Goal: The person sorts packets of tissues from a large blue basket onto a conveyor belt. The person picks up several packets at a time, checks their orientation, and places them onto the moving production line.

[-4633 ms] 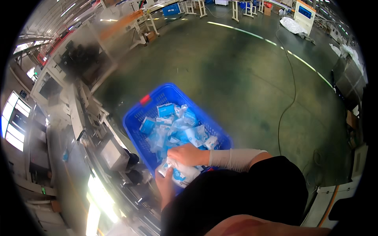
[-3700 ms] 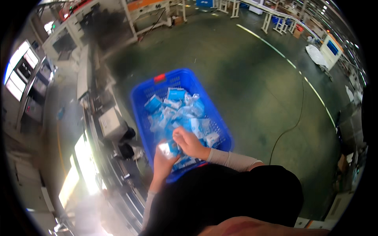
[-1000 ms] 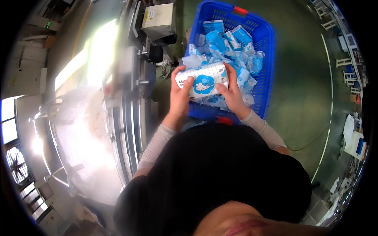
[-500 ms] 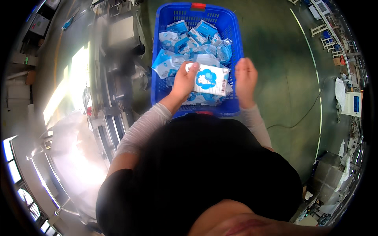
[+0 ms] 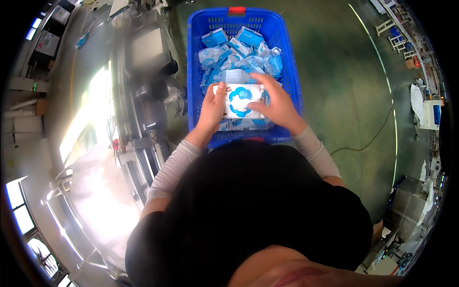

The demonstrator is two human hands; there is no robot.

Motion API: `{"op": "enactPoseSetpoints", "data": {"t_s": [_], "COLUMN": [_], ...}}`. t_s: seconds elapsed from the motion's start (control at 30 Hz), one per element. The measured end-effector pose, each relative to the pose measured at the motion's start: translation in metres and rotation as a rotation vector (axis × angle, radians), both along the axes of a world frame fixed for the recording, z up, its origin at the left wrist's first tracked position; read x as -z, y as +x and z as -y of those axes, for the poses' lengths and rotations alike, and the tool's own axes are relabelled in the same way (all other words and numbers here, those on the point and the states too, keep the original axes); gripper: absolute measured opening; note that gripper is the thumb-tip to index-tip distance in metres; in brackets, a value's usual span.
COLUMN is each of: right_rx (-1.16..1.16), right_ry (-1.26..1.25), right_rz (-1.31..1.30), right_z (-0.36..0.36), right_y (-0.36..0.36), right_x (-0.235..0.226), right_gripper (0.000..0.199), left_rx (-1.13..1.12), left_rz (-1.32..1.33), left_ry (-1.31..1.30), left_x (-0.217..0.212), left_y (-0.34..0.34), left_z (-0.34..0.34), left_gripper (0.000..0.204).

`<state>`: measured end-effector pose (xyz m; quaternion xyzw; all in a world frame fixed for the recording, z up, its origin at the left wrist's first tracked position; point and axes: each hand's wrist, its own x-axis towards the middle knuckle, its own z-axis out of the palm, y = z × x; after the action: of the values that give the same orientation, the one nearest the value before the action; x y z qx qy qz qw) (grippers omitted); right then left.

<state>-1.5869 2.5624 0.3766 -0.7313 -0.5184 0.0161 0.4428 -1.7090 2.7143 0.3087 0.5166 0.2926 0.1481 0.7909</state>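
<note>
Holding 1 flat white plastic packet with a blue printed pattern (image 5: pixel 241 101) between both hands over the blue perforated plastic crate (image 5: pixel 292 71). Left hand (image 5: pixel 212 111) clamps the packet's 9 o'clock edge, fingers curled round it; right hand (image 5: pixel 276 106) lies over the 3 o'clock end, fingers spread across its top, closed on it too. Packet sits just above the heap of loose white-and-blue sachets (image 5: pixel 239 52) filling the crate, at the crate's 6 o'clock end, close to the person's black-clad torso (image 5: pixel 258 210).

Step, as I judge it: a packet picked and squared up in 2 hands, lift out of the crate not finished. Next move likely calls for keeping both ends pinched so the soft pack does not sag, and clearing the crate's near wall.

Crate stands on a green concrete floor (image 5: pixel 344 86) with a painted pale line (image 5: pixel 382 76) curving at 2 o'clock. Grey metal conveyor machine (image 5: pixel 143 95) runs at 9 to 11 o'clock, glare on it. A thin cable (image 5: pixel 368 141) trails at 3 o'clock.
</note>
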Motion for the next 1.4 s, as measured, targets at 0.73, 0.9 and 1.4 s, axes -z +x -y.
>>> {"op": "enactPoseSetpoints", "data": {"t_s": [0.73,0.9,1.4], "right_rx": [0.345,-0.047,-0.096], "right_ry": [-0.269,0.023,0.113], "right_rz": [-0.423,-0.916,-1.101], "right_z": [0.036,0.028,0.026], "right_y": [0.064,0.0,0.015], "right_x": [0.141,0.026,0.058], "right_gripper": [0.049,0.045,0.029], "left_rx": [0.207,0.243,0.385], "left_rz": [0.441,0.22,0.346], "left_ry": [0.162,0.541,0.601], "left_x": [-0.024,-0.01,-0.038], "left_y": [-0.039,-0.032,-0.029], "left_z": [0.004,-0.005,-0.014], "left_gripper": [0.075,0.071,0.052]}}
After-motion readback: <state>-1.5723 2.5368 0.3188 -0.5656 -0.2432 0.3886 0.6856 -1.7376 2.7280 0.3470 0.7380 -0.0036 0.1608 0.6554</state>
